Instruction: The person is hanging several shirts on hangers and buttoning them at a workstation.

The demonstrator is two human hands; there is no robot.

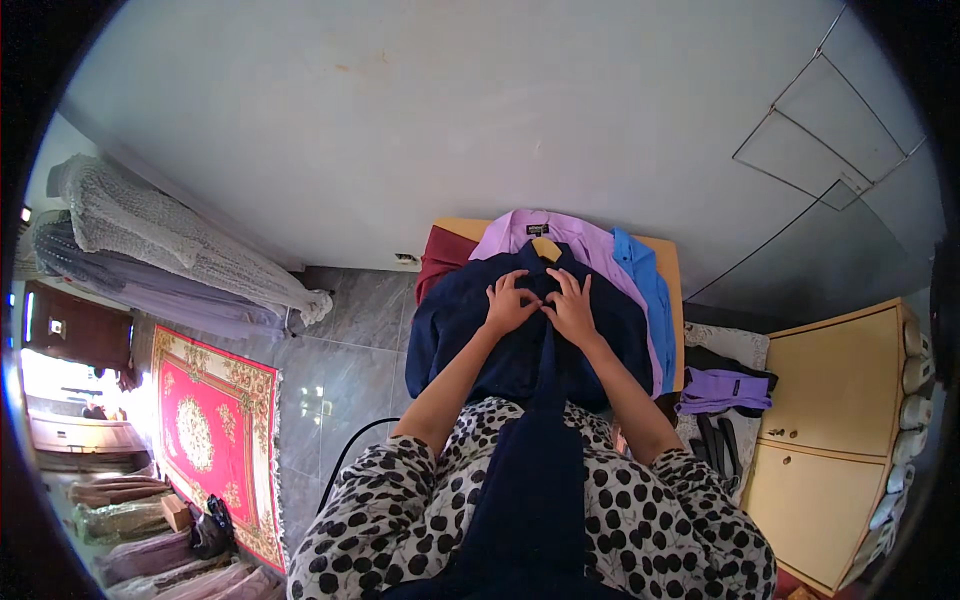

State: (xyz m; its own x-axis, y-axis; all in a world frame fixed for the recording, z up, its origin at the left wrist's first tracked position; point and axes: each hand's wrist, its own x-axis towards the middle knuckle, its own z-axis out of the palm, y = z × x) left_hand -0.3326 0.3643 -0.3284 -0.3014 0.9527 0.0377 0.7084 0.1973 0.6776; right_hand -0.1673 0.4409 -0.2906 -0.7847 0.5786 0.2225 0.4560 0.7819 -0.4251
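Note:
A dark navy shirt lies spread in front of me, its collar at the far end. Inside the collar shows a small yellowish piece, perhaps part of a hanger. My left hand pinches the shirt's front near the middle, thumb and forefinger together, other fingers raised. Just beside it, my right hand pinches at the same front opening. What lies right between the fingertips is too small to make out. Underneath are a lilac shirt, a light blue shirt and a maroon garment.
The garments rest on a wooden table by a pale wall. Dark navy cloth hangs down my front. To the right, folded purple cloth lies beside a yellow cabinet. A red patterned rug and hanging gowns are left.

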